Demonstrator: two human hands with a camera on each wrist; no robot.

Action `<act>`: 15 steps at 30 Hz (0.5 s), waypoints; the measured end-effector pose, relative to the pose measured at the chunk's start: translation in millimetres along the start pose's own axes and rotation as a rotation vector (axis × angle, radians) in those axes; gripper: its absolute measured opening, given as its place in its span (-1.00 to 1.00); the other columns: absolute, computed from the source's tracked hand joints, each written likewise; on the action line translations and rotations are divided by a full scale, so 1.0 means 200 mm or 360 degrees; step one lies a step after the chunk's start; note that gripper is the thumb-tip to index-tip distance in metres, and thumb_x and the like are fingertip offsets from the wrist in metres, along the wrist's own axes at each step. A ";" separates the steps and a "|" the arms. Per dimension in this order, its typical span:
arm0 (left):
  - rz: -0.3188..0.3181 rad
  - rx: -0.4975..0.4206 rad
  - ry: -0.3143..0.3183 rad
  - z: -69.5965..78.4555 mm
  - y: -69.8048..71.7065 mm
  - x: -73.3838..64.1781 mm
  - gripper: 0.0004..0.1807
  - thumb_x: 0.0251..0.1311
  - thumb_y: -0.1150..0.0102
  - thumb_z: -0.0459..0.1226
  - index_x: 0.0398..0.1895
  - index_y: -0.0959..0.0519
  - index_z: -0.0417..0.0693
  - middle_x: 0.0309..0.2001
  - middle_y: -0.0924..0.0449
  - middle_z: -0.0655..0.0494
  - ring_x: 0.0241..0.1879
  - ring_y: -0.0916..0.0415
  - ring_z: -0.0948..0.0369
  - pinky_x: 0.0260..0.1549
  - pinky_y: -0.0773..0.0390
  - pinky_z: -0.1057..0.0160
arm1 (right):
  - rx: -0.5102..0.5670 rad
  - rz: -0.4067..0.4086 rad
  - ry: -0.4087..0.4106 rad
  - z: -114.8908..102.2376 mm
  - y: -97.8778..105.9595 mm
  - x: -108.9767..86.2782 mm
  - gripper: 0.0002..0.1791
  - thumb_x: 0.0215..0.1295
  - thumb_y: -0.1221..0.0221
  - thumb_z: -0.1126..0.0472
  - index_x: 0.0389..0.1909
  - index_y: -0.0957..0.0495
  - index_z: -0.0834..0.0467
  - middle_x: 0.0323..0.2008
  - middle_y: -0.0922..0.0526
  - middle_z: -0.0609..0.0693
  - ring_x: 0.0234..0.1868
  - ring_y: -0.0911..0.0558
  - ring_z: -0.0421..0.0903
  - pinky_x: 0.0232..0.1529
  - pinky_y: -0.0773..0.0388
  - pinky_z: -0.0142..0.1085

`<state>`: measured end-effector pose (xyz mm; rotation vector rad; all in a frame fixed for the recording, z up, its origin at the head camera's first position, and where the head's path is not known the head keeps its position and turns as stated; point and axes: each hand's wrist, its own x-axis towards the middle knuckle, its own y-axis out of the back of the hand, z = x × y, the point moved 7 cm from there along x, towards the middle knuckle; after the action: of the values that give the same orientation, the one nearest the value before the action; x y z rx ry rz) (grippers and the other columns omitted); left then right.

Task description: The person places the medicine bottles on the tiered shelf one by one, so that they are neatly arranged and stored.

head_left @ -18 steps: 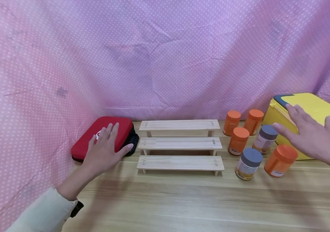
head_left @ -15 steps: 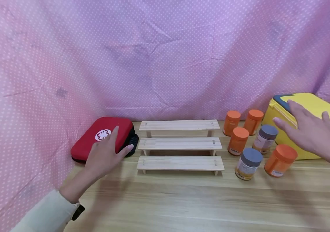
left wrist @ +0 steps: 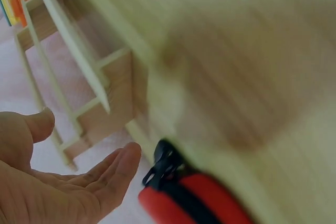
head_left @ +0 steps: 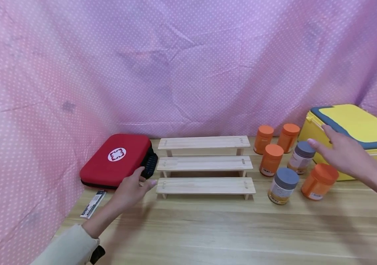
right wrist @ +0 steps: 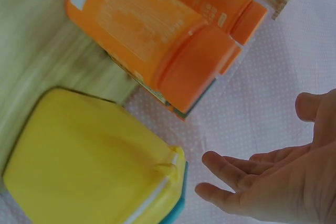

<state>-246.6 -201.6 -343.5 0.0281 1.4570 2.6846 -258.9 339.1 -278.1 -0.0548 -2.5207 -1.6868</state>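
Pale cream sleeve [head_left: 70, 246] at near left, black strap at its cuff. Light wood-grain counter [head_left: 188, 228] carries everything. Left hand [head_left: 130, 193]: thumb and fingers apart, loosely bent, holding nothing; sits between red case and wooden stand. Slim white-and-dark flat packet [head_left: 93, 204] lies beside left forearm, just in front of case. Right hand [head_left: 347, 154]: spread wide, holding nothing, above the jar group, near yellow box. Nearest jars, both upright: grey-lidded clear plastic jar [head_left: 283, 186] and orange plastic jar with orange lid [head_left: 320, 182]. Three-tier pale wooden stand [head_left: 205, 163] at centre. Red zippered fabric case [head_left: 115, 162] with round white emblem left of it, black handle facing stand. Farther: second grey-lidded jar, three more orange jars, upright. Yellow plastic box [head_left: 360, 123] with blue-grey trim at far right. Pink white-dotted curtain [head_left: 188, 66] behind all.
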 end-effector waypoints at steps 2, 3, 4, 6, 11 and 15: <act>-0.0028 -0.0050 0.0016 -0.02 -0.04 0.00 -0.17 0.24 -0.21 -0.03 0.40 -0.13 -0.31 -0.01 -0.58 -0.21 -0.08 -0.58 -0.03 -0.05 -0.56 -0.06 | 0.0002 -0.0018 0.0005 0.01 -0.02 -0.02 -0.04 0.44 0.15 -0.24 0.45 0.26 0.41 0.23 -0.12 0.65 0.17 -0.19 0.60 0.04 -0.14 0.45; -0.0041 -0.0068 0.0020 -0.03 -0.05 0.00 -0.18 0.24 -0.22 -0.04 0.39 -0.14 -0.32 -0.03 -0.59 -0.18 -0.10 -0.58 -0.01 -0.06 -0.57 -0.05 | -0.0007 -0.0032 -0.0004 0.01 -0.03 -0.03 -0.04 0.44 0.14 -0.24 0.45 0.25 0.42 0.21 -0.14 0.66 0.14 -0.22 0.60 0.01 -0.18 0.45; -0.0051 -0.0086 0.0024 -0.03 -0.07 0.01 -0.18 0.23 -0.24 -0.05 0.39 -0.16 -0.33 -0.05 -0.60 -0.16 -0.12 -0.58 0.01 -0.07 -0.57 -0.04 | -0.0014 -0.0049 -0.0011 0.02 -0.04 -0.04 -0.04 0.44 0.14 -0.23 0.44 0.24 0.44 0.18 -0.16 0.67 0.11 -0.26 0.59 -0.02 -0.22 0.44; -0.0060 -0.0115 0.0032 -0.05 -0.10 0.01 -0.19 0.20 -0.27 -0.06 0.37 -0.19 -0.35 -0.08 -0.61 -0.14 -0.16 -0.59 0.06 -0.09 -0.58 -0.01 | -0.0018 -0.0101 -0.0036 0.04 -0.06 -0.07 -0.04 0.44 0.13 -0.22 0.42 0.23 0.48 0.16 -0.17 0.69 0.08 -0.31 0.59 -0.07 -0.30 0.42; -0.0097 -0.0279 0.0048 -0.07 -0.16 0.03 -0.23 0.16 -0.32 -0.18 0.33 -0.23 -0.40 -0.12 -0.61 -0.16 -0.35 -0.62 0.11 -0.25 -0.62 0.10 | 0.0017 -0.0188 -0.0059 0.08 -0.12 -0.12 -0.03 0.44 0.09 -0.20 0.36 0.16 0.58 0.14 -0.19 0.70 0.06 -0.37 0.57 -0.14 -0.42 0.33; -0.0170 -0.0551 0.0026 -0.07 -0.20 0.04 -0.25 0.14 -0.32 -0.32 0.33 -0.20 -0.45 -0.14 -0.58 -0.23 -0.39 -0.64 0.07 -0.33 -0.65 0.13 | 0.0121 -0.0215 -0.0050 0.11 -0.16 -0.16 -0.05 0.42 0.03 -0.16 0.34 0.12 0.60 0.14 -0.20 0.70 0.08 -0.34 0.58 -0.12 -0.44 0.30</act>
<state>-252.0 -191.0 -385.5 -0.0921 0.9486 2.8099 -231.8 349.0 -319.1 0.0985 -2.6643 -1.6458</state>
